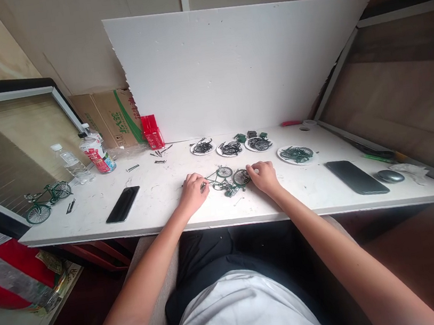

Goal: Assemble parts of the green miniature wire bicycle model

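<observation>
Loose parts of a green model bicycle [226, 187] lie on the white table between my two hands. My left hand [194, 191] is closed at their left side, its fingertips pinched around something small and dark. A thin green piece sticks out beside those fingers. At the right, my right hand [263, 176] has its curled fingers at the edge of a small spoked wheel [240, 177] and appears to grip it. Another small wheel [224, 171] lies a little farther back. A thin bent wire [239, 201] rests nearer the table's front edge.
Behind my hands stand white plates of dark parts [201, 147] and a plate of green parts [295, 154]. A whole model bicycle [48, 199], bottles [97, 153] and a phone [123, 204] are at left. A dark slab [356, 177] and a mouse [390, 176] lie at right.
</observation>
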Demonstrator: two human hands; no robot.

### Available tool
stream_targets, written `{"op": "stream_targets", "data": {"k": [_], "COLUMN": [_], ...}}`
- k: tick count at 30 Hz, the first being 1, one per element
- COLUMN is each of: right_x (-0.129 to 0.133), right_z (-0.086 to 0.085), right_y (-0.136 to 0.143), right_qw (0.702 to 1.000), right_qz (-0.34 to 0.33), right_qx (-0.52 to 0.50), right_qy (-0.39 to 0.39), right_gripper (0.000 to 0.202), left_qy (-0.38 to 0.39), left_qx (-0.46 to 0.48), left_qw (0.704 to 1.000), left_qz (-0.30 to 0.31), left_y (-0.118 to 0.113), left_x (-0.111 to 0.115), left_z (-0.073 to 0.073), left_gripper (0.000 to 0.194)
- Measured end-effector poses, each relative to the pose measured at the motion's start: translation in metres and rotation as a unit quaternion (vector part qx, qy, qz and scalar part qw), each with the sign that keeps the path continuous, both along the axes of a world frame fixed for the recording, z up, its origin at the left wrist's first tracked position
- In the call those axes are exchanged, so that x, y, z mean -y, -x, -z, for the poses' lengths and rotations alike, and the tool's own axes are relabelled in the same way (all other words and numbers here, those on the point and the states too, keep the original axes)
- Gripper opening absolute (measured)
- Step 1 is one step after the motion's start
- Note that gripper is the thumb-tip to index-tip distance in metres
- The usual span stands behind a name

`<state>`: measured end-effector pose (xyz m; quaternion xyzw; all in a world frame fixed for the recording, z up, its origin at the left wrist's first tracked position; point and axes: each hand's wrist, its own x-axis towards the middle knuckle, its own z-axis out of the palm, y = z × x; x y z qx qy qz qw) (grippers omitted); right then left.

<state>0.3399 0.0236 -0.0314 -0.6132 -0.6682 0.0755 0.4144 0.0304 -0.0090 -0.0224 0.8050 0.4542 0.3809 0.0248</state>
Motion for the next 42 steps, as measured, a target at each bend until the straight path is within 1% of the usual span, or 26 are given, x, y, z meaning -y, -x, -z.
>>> {"op": "stream_targets", "data": {"k": [3, 5, 6, 8, 11, 13, 15, 19, 24, 30, 36, 42], "right_x": [0.001, 0.006, 0.009, 0.016, 0.026, 0.030, 0.032, 0.032, 0.031, 0.032, 0.033, 0.030], "right_z": [-0.002, -0.008, -0.011, -0.018, -0.024, -0.024, -0.023, -0.020, -0.020, -0.022, -0.025, -0.022], "right_y": [-0.001, 0.000, 0.002, 0.007, 0.017, 0.022, 0.025, 0.026, 0.025, 0.026, 0.025, 0.023], "right_qw": [1.000, 1.000, 0.999, 0.992, 0.971, 0.958, 0.951, 0.950, 0.951, 0.953, 0.955, 0.957], "right_qz": [0.011, -0.007, -0.030, -0.104, -0.214, -0.259, -0.278, -0.281, -0.287, -0.290, -0.290, -0.286], "right_qx": [-0.005, 0.003, 0.009, 0.028, 0.071, 0.102, 0.120, 0.123, 0.098, 0.057, 0.045, 0.023], "right_qy": [0.002, -0.016, -0.033, -0.061, -0.075, -0.075, -0.069, -0.061, -0.060, -0.060, -0.035, -0.050], "right_gripper": [0.042, 0.042, 0.043, 0.044, 0.042, 0.041, 0.041, 0.039, 0.037, 0.043, 0.046, 0.042], "left_qy": [-0.003, -0.003, -0.002, 0.000, -0.002, -0.006, -0.009, -0.008, -0.010, -0.019, -0.017, -0.013], "left_qx": [0.003, 0.004, 0.004, 0.004, 0.005, 0.004, 0.003, 0.003, 0.001, 0.005, 0.004, 0.006], "left_qw": [1.000, 1.000, 1.000, 1.000, 1.000, 1.000, 1.000, 1.000, 1.000, 1.000, 1.000, 1.000], "left_qz": [0.001, 0.001, 0.001, 0.003, 0.003, 0.002, -0.001, -0.004, -0.003, 0.001, 0.000, 0.002], "left_y": [0.000, 0.000, -0.001, -0.001, -0.001, -0.002, -0.002, -0.003, -0.003, -0.003, -0.003, -0.003], "left_x": [0.000, 0.000, 0.001, 0.001, 0.002, 0.003, 0.003, 0.003, 0.002, 0.002, 0.002, 0.002], "left_z": [0.000, 0.000, 0.000, -0.001, -0.002, -0.003, -0.004, -0.004, -0.004, -0.003, -0.004, -0.004], "left_gripper": [0.010, 0.010, 0.010, 0.011, 0.011, 0.011, 0.011, 0.011, 0.011, 0.010, 0.011, 0.012]}}
